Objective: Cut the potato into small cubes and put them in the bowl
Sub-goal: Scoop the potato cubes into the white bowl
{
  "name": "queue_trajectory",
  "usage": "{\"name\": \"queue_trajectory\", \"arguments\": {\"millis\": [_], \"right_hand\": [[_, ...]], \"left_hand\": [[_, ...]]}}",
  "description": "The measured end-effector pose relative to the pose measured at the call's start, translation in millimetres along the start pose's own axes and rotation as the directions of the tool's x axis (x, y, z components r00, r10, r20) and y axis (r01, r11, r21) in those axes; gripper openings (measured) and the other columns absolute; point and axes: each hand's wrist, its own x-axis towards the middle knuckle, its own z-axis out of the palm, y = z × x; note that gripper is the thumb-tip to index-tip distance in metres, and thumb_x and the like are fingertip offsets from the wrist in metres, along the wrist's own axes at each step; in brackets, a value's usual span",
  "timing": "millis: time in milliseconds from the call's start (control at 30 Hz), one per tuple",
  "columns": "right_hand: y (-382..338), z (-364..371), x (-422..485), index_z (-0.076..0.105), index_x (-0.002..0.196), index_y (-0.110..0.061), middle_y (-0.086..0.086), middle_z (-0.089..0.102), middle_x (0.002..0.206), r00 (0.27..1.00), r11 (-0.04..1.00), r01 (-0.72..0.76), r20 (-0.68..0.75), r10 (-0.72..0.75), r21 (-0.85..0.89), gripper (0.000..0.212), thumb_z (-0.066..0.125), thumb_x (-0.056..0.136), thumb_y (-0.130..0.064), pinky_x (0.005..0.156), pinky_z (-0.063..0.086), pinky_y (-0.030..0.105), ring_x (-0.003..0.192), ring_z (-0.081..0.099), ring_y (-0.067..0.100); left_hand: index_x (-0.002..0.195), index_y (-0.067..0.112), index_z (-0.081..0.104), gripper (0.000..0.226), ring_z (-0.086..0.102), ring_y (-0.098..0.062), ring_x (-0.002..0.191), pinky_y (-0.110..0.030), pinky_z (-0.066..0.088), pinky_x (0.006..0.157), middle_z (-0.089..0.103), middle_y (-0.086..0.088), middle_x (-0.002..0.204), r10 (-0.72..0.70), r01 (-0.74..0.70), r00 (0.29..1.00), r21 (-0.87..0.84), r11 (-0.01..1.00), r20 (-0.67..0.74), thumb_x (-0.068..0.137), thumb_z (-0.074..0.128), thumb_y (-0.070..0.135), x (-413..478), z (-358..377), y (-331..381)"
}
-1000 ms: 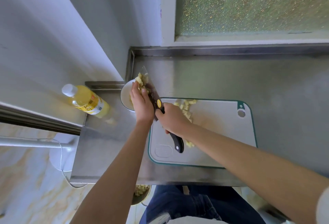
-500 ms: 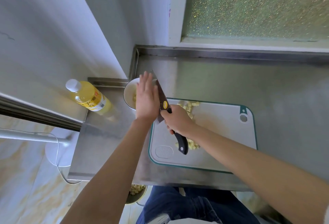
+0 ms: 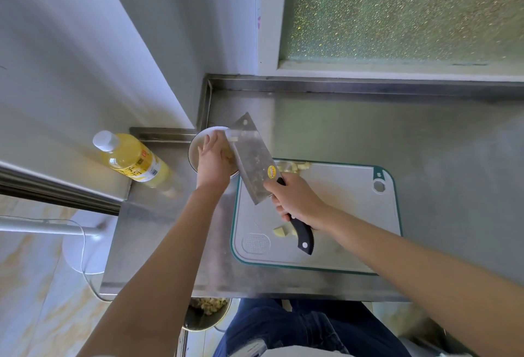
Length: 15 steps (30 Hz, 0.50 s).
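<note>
The right hand (image 3: pixel 295 200) grips the black handle of a cleaver (image 3: pixel 251 158). Its broad blade tilts up beyond the knuckles, over the white bowl (image 3: pixel 195 141). The left hand (image 3: pixel 212 162) lies with its fingers extended over that bowl, just beside the blade, grasping nothing. Potato cubes (image 3: pixel 292 166) lie on the cutting board (image 3: pixel 340 214) beyond the right hand, and a few lie near its wrist.

Head-worn view, steeply down, close.

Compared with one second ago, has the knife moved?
Yes. The knife rolled flat side up; its blade stays over the right side of the bowl.
</note>
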Motion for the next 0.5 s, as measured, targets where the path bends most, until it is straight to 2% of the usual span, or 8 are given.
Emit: {"name": "queue_trajectory", "arguments": {"millis": [67,167,267,333,400,500], "right_hand": [[-0.4,-4.4,-2.2,0.021,0.06,-0.02,-0.004,0.02,0.048,1.0,1.0,0.007,0.003,-0.007,0.003,0.038,0.041,0.091,-0.009,0.039,0.018,0.018,0.037,0.016,0.01],[4.2,-12.2,-1.6,0.023,0.061,-0.02,-0.007,0.022,0.044,0.997,0.999,0.053,-0.051,-0.053,-0.01,0.037,0.042,0.091,-0.011,0.039,0.02,0.018,0.036,0.018,0.01],[17.2,-28.8,1.5,0.03,0.061,-0.018,-0.01,0.032,0.039,0.97,0.983,0.132,-0.186,-0.155,-0.128,0.033,0.045,0.091,-0.018,0.039,0.03,0.023,0.033,0.028,0.011],[27.5,-45.7,2.7,0.037,0.063,-0.021,-0.003,0.041,0.046,0.934,0.947,0.153,-0.272,-0.232,-0.281,0.031,0.045,0.094,-0.022,0.043,0.036,0.029,0.038,0.038,0.016],[36.9,-64.9,3.4,0.039,0.066,-0.021,0.002,0.045,0.055,0.889,0.877,0.119,-0.343,-0.302,-0.465,0.03,0.043,0.096,-0.025,0.054,0.04,0.034,0.049,0.045,0.023],[48.4,-91.6,6.3,0.043,0.078,-0.013,0.003,0.046,0.061,0.845,0.779,0.003,-0.415,-0.337,-0.627,0.023,0.041,0.098,-0.025,0.06,0.034,0.033,0.065,0.048,0.026]], "left_hand": [[0.134,0.004,0.045,0.051,0.017,-0.025,0.144,-0.033,0.011,0.116,0.033,-0.008,0.15,-0.045,0.043,0.998,-0.047,0.998,-0.049,0.088,0.029,-0.013,-2.3,-3.1,0.1],[0.136,0.003,0.043,0.047,0.019,-0.022,0.143,-0.031,0.015,0.118,0.035,-0.008,0.149,-0.055,0.038,0.984,-0.105,0.994,-0.169,0.092,0.029,-0.008,-9.1,-4.1,4.8],[0.133,0.004,0.047,0.045,0.026,-0.024,0.141,-0.04,0.024,0.116,0.04,-0.01,0.145,0.05,-0.082,0.974,-0.138,0.987,-0.222,0.091,0.034,-0.008,-26.0,0.1,10.1],[0.127,0.004,0.052,0.044,0.036,-0.029,0.135,-0.041,0.03,0.112,0.046,-0.014,0.139,0.143,-0.175,0.96,-0.113,0.978,-0.242,0.088,0.038,-0.01,-39.5,6.2,10.7],[0.121,0.004,0.056,0.043,0.044,-0.029,0.124,-0.035,0.035,0.107,0.051,-0.016,0.131,0.226,-0.247,0.948,-0.07,0.967,-0.224,0.084,0.04,-0.011,-52.4,15.2,8.1],[0.114,0.006,0.06,0.042,0.048,-0.022,0.112,-0.029,0.038,0.097,0.058,-0.014,0.121,0.365,-0.366,0.927,0.004,0.931,-0.082,0.08,0.037,-0.005,-73.8,31.5,4.0]]}}
